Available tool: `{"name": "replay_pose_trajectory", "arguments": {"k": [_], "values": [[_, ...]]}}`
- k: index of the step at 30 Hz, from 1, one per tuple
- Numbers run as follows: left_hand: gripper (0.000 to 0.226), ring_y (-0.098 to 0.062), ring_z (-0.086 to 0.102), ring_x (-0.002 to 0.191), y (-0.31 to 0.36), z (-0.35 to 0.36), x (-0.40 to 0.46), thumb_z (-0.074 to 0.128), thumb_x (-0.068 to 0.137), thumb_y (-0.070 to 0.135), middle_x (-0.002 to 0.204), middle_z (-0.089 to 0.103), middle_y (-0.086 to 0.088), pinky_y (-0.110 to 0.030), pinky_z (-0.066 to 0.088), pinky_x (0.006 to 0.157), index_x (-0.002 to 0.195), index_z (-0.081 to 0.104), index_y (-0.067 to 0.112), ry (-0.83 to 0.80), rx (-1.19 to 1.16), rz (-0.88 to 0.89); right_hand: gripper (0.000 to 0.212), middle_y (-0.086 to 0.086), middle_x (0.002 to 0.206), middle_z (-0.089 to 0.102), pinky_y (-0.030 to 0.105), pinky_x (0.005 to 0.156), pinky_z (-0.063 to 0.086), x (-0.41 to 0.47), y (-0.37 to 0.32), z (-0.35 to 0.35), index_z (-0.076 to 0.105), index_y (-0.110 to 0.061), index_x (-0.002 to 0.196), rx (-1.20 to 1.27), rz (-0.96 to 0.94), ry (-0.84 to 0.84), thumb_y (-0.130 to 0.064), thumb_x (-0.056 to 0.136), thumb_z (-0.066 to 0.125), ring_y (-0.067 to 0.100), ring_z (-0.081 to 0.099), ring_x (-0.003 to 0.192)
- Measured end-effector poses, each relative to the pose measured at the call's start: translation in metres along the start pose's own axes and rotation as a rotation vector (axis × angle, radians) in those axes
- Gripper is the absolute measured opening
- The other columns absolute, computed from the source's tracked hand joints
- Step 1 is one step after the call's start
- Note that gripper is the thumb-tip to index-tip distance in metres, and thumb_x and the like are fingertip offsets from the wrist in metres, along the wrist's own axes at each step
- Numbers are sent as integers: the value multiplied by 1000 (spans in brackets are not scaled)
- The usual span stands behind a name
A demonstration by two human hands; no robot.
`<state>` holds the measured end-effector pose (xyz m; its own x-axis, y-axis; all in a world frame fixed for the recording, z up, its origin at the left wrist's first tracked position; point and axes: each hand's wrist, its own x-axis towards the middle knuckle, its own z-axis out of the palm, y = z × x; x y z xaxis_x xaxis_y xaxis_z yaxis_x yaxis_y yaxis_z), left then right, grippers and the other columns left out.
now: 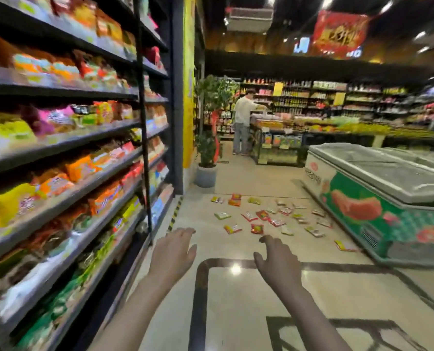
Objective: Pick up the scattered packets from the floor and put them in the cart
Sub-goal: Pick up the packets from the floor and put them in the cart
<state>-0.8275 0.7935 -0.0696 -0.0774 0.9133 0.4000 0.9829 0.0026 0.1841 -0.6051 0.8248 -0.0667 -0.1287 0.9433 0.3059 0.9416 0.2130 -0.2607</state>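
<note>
**Empty hands, packets ahead, and no cart in view**

We have both arms stretched forward over the glossy beige tiled floor (236, 312). Our left hand (174, 252) has its grip wide, fingers relaxed and holding nothing; our right hand (276, 259) is the same, fingers loosely bent, empty. The small flat foil packets, red, orange, yellow and green (264, 216), lie scattered on the floor well ahead of us, between the tall dark metal shelving stacked with bright snack bags (59, 148) on the left and the white-and-green chest freezer with a glass lid (378, 188) on the right.

The risks we judge from here: the floor shines, and slick wrappers underfoot could slide if we step among them. Some packets lie close against the freezer's base and could be missed. The picture is smeared, so a hasty reach may miss thin, flat packets. We cannot see the cart at all.
</note>
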Motion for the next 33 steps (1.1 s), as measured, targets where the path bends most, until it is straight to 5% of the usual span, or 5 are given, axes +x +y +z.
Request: {"name": "replay_pose_trajectory", "arguments": {"k": [5,10,15,27,33], "values": [[33,-32,65,98,-2,78,108,57,87,23,108,67,-9,-39,49,78,117,62,11,9,-140,51,39,-2,129,51,32,86,42,107,30,45,40,-23,131,27,54,-15,-36,94,43,19,49,119],[38,-21,57,112,-1,145,239,51,93,27,124,60,0,-34,44,89,129,53,17,13,-140,38,39,-4,127,52,30,87,43,242,65,90,39,-24,131,22,54,-37,-36,94,42,16,50,118],[28,-27,68,85,-20,204,372,63,81,22,97,70,-4,-38,52,67,108,65,13,18,-132,35,40,-4,128,51,27,83,44,382,92,127,40,-23,132,55,59,-51,-37,95,43,15,52,115],[39,-21,58,110,-124,352,610,50,93,31,121,59,0,-31,44,89,130,50,19,-94,-73,-61,40,0,124,55,29,81,49,660,97,280,44,-21,130,53,56,-195,-36,93,46,17,56,110],[42,-16,67,57,-178,412,763,90,48,19,71,68,3,-20,48,44,84,71,16,-92,-30,47,39,0,127,54,29,84,45,817,80,345,44,-22,130,79,113,-256,-35,93,46,18,53,117]]}}
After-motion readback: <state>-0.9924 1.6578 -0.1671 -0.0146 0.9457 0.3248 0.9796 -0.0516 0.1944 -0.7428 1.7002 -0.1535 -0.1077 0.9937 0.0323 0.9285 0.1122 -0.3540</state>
